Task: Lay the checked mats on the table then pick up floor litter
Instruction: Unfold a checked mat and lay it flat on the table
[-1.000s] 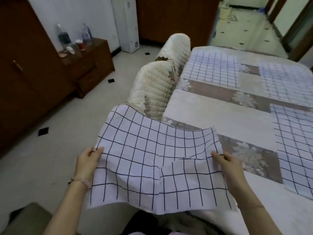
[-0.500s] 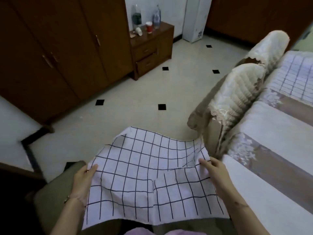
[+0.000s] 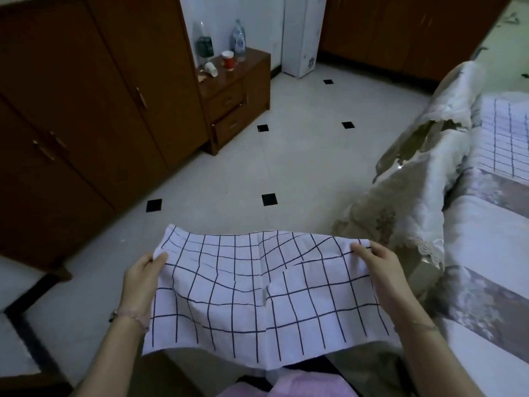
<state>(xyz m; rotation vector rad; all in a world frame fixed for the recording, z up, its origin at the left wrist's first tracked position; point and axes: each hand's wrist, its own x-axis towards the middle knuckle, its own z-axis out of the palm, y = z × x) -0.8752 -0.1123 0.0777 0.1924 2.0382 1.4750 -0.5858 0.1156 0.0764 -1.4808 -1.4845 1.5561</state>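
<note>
I hold a white checked mat [image 3: 257, 296] with dark grid lines stretched out in front of me, above the floor and left of the table. My left hand [image 3: 143, 277] pinches its left edge, thumb on top. My right hand [image 3: 380, 270] grips its right edge. The mat sags and creases in the middle. The table [image 3: 486, 224], under a pale floral cloth, runs along the right side. Another checked mat [image 3: 506, 138] lies flat on it at the far right.
Two chairs with quilted cream covers [image 3: 429, 173] stand against the table's left side. Dark wooden wardrobes [image 3: 86, 116] line the left wall, then a small cabinet [image 3: 237, 98] with bottles and cups. The pale tiled floor [image 3: 286, 156] lies between.
My view has swung left from the table toward the floor and wardrobes. The mat has moved with my hands off the table's edge, and both hands keep their hold.
</note>
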